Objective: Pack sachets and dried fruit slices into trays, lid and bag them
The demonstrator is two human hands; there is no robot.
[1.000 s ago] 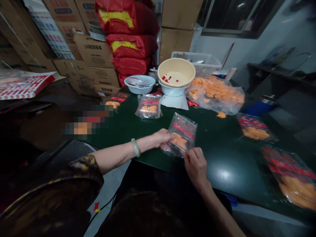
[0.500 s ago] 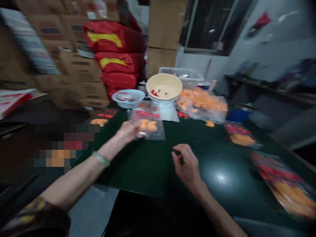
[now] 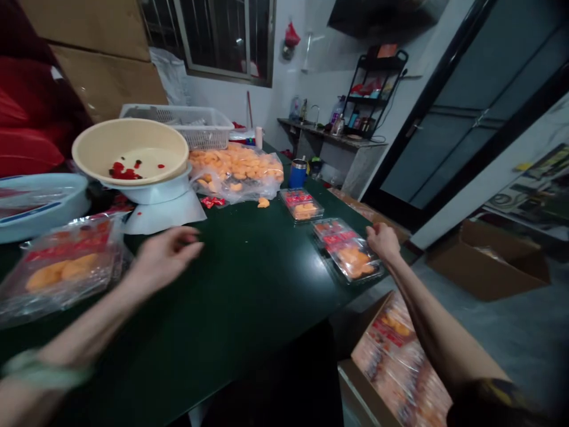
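Note:
My left hand (image 3: 166,256) hovers over the green table in front of the scale, thumb apart from its curled fingers, holding nothing. To its left lies a clear bag (image 3: 71,258) with orange pieces and red packets inside. My right hand (image 3: 384,242) is closed at the right edge of a clear plastic pack (image 3: 349,249) of orange pieces and red packets; whether the fingers grip its rim is hidden. Behind that pack lies a similar clear tray (image 3: 302,204). A cream basin (image 3: 146,142) with some red bits sits on the white scale (image 3: 164,204).
Behind the scale are a white basket (image 3: 208,127) and a large bag of orange pieces (image 3: 240,169). A blue cup (image 3: 298,173) stands near the far right edge. Below the table, an open carton (image 3: 391,362) holds several filled packs. Another carton (image 3: 489,258) sits on the floor.
The view has swung right. My left hand has let go of the clear bag, which now lies on the table. My right hand has moved right to the plastic pack.

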